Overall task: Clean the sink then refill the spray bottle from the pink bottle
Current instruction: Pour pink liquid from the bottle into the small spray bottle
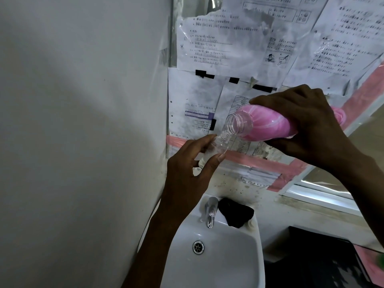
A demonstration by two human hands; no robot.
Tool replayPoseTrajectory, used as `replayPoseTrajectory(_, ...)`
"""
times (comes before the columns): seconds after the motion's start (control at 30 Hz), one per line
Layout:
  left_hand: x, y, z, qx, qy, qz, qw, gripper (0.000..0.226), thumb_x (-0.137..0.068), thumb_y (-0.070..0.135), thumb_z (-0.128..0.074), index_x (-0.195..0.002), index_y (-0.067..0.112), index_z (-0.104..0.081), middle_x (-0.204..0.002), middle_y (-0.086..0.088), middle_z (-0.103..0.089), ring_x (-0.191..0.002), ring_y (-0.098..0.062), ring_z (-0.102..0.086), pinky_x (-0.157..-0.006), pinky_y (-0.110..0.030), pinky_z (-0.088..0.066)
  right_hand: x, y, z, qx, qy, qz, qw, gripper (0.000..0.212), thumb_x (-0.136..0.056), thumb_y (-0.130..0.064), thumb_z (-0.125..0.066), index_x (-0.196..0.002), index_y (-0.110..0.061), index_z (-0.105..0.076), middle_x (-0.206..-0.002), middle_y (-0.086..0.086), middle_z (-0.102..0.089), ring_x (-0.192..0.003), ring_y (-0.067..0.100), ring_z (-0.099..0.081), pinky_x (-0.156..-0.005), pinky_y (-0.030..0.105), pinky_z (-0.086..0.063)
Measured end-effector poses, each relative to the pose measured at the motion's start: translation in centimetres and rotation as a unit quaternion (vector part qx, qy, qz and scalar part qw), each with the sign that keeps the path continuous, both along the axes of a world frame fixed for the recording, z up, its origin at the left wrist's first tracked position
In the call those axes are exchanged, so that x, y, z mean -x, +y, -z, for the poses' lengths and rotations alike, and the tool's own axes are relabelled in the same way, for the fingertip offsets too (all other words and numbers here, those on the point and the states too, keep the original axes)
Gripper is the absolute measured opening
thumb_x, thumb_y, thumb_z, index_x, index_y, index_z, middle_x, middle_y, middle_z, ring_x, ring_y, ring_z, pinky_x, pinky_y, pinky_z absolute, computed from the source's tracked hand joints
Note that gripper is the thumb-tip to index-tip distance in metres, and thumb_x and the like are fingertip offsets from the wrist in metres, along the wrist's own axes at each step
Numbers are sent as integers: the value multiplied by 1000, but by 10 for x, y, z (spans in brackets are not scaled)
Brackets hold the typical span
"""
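My right hand (307,125) grips the pink bottle (268,124), tipped almost level with its clear open neck pointing left and down. Clear liquid runs from that neck into the small clear spray bottle (216,148), which has no spray head on it. My left hand (187,171) holds the spray bottle from below, thumb and fingers around its body. Both bottles hang in the air above the white sink (226,258), whose basin shows a metal drain (198,247).
A chrome tap (210,213) and a black cloth (235,213) sit on the sink's back ledge. Taped papers (209,44) and pink tape cover the wall behind. A plain white wall stands at left, a dark surface at lower right.
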State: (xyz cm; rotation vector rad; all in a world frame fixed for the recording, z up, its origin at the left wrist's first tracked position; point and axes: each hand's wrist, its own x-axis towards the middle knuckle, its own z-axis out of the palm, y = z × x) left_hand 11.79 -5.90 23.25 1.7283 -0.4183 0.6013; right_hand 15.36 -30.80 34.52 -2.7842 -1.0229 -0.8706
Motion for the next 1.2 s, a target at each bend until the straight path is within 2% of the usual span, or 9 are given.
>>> replayPoseTrajectory(0.3,1,-3,-1,0,1,1,1000,43,-90,32,-69,-131,18,-63,-118,9,-67,-109,1,-62,-78,-10,-54,2,-1,-3,10,-1,5,1000,65,-82,-46,-74,-141,-24,-58,-128,-4,-65,-107,28,-54,-87,36,-31)
replayPoseTrajectory(0.53,2,-3,-2,-6,-2,-6,1000,43,-90,33,-69,-130,19,-63,-115,12,-66,-107,4,-61,-77,-8,-54,3,-1,-3,10,-2,1,1000,65,-81,-47,-74,-140,-23,-59,-127,-3,-65,-107,30,-54,-87,41,-34)
replayPoseTrajectory(0.8,2,-5,-1,-9,-3,-9,1000,43,-89,32,-70,-129,18,-64,-114,11,-66,-105,4,-61,-77,-8,-53,3,-2,-8,30,-13,2,999,64,-82,-48,-72,-140,-25,-58,-127,-2,-65,-109,29,-54,-87,38,-32)
replayPoseTrajectory(1.0,4,-6,0,-6,1,-9,1000,42,-90,32,-70,-129,18,-64,-114,11,-67,-106,1,-62,-77,-10,-55,5,-2,-9,32,-17,-2,999,64,-81,-45,-74,-140,-23,-59,-127,-1,-65,-109,30,-54,-88,37,-30)
replayPoseTrajectory(1.2,5,-7,0,-4,2,-6,1000,42,-90,32,-71,-129,19,-64,-114,10,-68,-106,-2,-63,-77,-14,-57,6,-3,-10,40,-21,-4,999,64,-82,-49,-72,-139,-24,-59,-128,-1,-65,-110,31,-55,-88,42,-33)
